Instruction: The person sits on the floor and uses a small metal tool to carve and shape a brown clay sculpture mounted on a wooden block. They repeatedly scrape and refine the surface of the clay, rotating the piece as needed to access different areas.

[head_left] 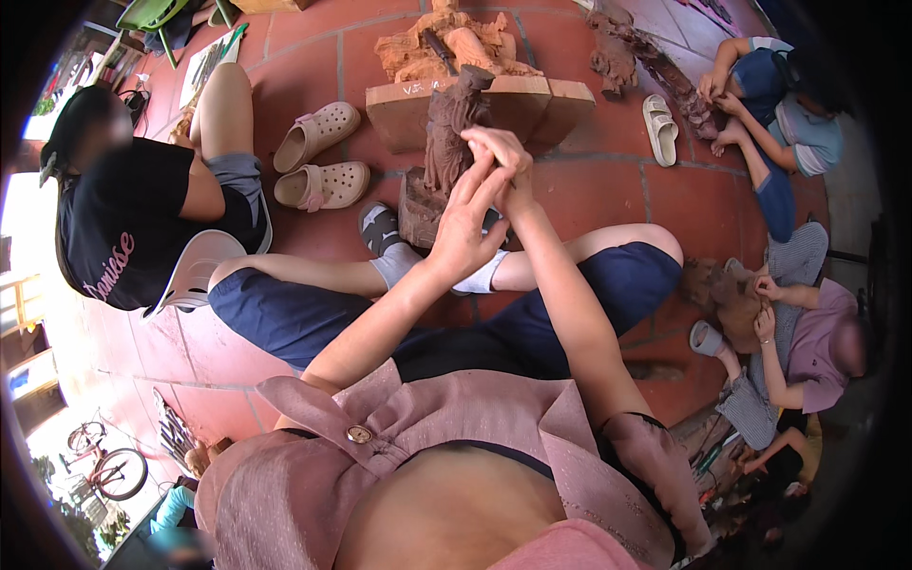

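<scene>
In front of me a reddish-brown carved wooden figure (445,142) stands on its rough block base (421,214), between my crossed legs. Close against its right side is my right hand (510,161), its fingers curled together. Whatever those fingers may grip is hidden. My left hand (464,228) meets it from the left, fingers stretched and touching the right hand's fingers. Both hands partly cover the figure's edge.
Behind the figure, a thick wooden block (399,112) bears a lighter carving (465,52) with a dark-handled tool. Beige clogs (328,185) lie at left, a pale sandal (659,130) at right. People sit at left (142,199) and right (803,123) on red tiles.
</scene>
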{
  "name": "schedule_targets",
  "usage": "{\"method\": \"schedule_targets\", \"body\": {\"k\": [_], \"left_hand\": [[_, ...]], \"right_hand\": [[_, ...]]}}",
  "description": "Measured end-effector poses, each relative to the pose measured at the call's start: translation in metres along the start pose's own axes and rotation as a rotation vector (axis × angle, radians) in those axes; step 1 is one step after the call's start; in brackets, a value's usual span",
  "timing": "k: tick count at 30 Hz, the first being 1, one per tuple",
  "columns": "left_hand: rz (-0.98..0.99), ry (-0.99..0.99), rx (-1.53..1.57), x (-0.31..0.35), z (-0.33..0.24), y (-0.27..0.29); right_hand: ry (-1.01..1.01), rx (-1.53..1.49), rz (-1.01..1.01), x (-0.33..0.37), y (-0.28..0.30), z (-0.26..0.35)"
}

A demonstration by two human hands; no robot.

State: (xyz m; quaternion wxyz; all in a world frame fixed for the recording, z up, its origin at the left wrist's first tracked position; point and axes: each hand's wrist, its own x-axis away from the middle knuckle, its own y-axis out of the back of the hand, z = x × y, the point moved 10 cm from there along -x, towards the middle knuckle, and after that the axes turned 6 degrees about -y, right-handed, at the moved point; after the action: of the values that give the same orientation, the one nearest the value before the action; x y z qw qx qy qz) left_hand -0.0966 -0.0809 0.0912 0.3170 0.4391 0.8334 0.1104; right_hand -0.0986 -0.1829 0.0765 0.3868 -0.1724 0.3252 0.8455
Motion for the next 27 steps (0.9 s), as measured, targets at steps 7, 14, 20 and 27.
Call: {"method": "schedule_targets", "body": {"k": [7, 14, 20, 27], "left_hand": [[0.013, -0.010, 0.008, -0.008, -0.003, 0.001], [0.066, 0.074, 0.002, 0.009, 0.007, -0.001], [0.002, 0.055, 0.038, 0.002, 0.011, 0.002], [-0.010, 0.023, 0.013, -0.005, 0.007, 0.005]], "right_hand": [[-0.003, -0.041, -0.026, -0.013, 0.006, 0.003], [0.076, 0.067, 0.100, 0.000, -0.006, 0.001], [0.047, 0.148, -0.029, -0.005, -0.007, 0.001], [0.148, 0.211, -0.064, -0.015, 0.000, 0.008]]}}
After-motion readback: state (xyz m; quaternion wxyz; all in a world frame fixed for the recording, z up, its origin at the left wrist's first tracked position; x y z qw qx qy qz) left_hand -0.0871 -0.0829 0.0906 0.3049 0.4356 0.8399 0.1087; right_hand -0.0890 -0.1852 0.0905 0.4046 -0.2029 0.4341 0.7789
